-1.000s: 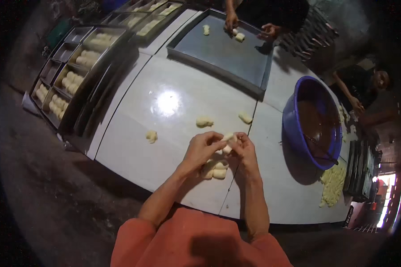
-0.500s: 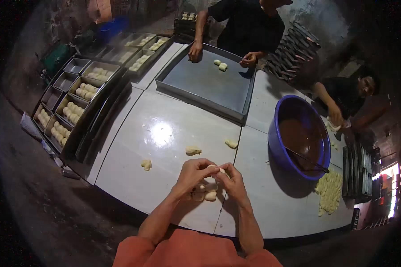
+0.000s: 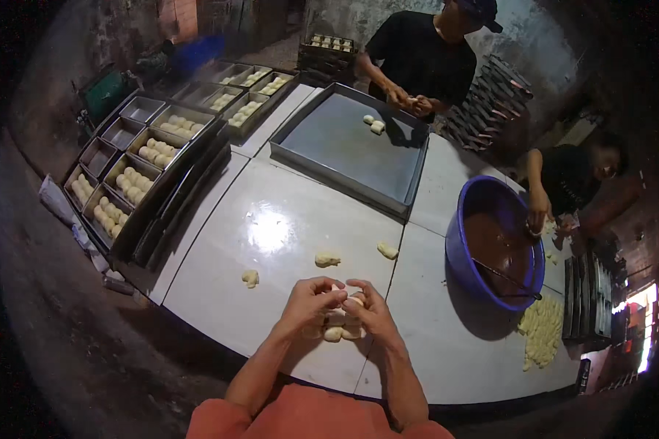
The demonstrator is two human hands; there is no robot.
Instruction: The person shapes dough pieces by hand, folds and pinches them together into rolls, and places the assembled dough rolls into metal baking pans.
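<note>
At the near side of the white table, both my hands pinch a small piece of pale dough (image 3: 354, 298) with bent fingers. My left hand (image 3: 307, 304) has its left side and my right hand (image 3: 373, 311) its right. Directly beneath them sit several pale dough balls (image 3: 333, 334) in a close cluster, partly covered by my fingers. Beyond my hands lie three loose dough lumps: one lump (image 3: 250, 278) to the left, another lump (image 3: 327, 259) in the middle, and a third lump (image 3: 387, 251) to the right.
A large grey tray (image 3: 344, 186) with a few dough pieces stands at the far side, where a person handles something small. Rightward are a blue basin (image 3: 455, 249) of brown filling, flattened dough (image 3: 542, 333) and another person's hand (image 3: 540, 208). Metal tins (image 3: 143, 110) with dough balls stand left.
My hands stay close together on the dough, fingers slightly shifted. The far person's hands have left the tray and come together. The right-hand person's hand has moved to the basin's rim.
</note>
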